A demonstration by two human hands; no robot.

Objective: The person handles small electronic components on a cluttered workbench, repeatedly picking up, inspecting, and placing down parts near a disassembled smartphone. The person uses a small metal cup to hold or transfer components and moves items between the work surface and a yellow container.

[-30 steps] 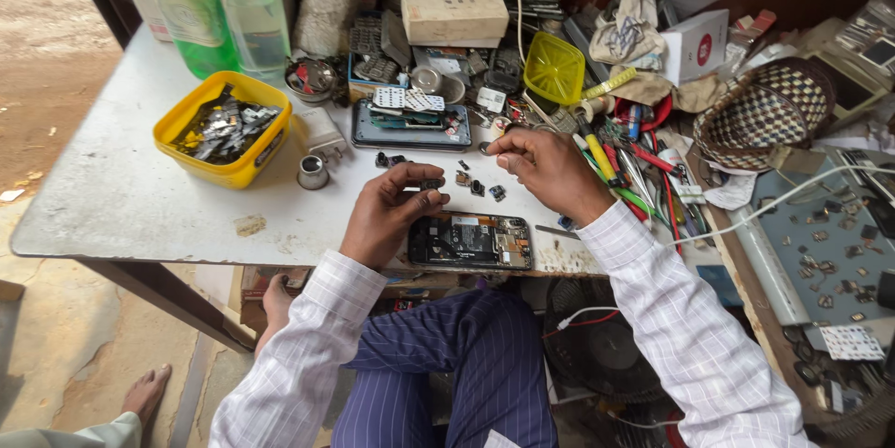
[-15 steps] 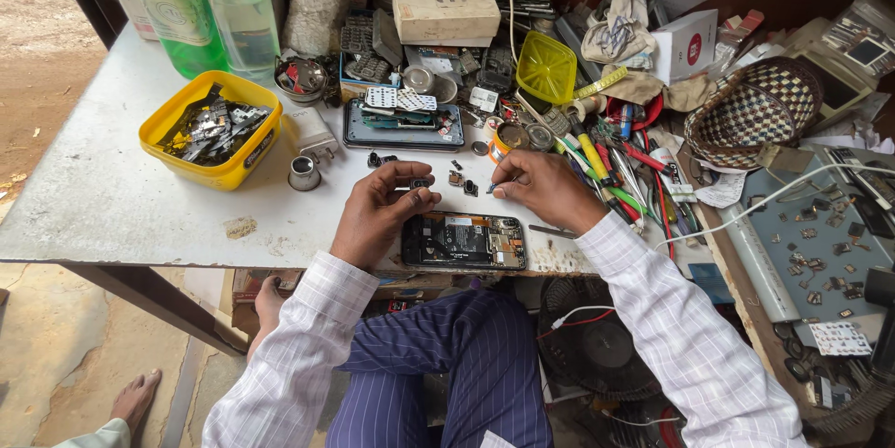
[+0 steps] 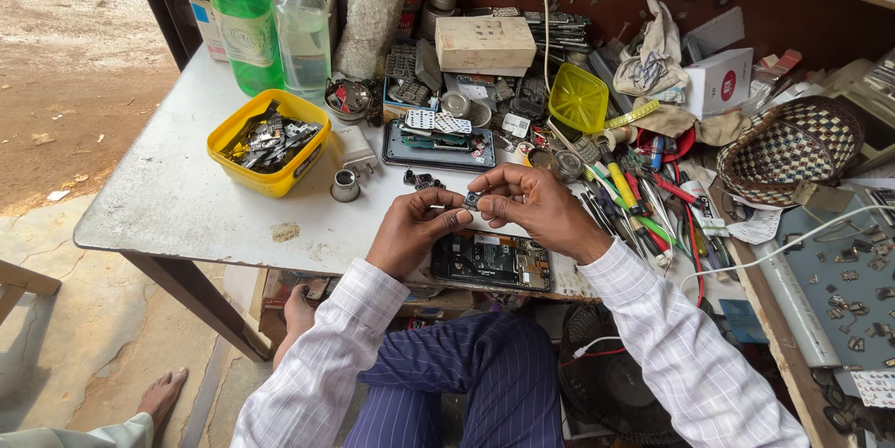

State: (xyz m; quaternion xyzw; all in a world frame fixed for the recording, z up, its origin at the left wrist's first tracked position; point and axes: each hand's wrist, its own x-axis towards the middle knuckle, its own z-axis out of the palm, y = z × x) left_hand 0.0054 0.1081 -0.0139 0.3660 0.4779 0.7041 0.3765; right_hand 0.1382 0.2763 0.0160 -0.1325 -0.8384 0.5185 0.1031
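Both hands meet above the opened black phone (image 3: pixel 491 261) at the desk's (image 3: pixel 186 196) near edge: left hand (image 3: pixel 415 229) and right hand (image 3: pixel 531 206) pinch a small dark square component (image 3: pixel 472 200) between their fingertips. Farther off sit a yellow plastic tub of metal parts (image 3: pixel 268 142) and a green liquid pump bottle (image 3: pixel 244 24).

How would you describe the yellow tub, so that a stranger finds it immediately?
Start at the white table and look at its far left side, in front of the green bottle. The yellow tub stands there, filled with small dark metal parts; unlike the flat yellow lid, it is deep and rectangular.
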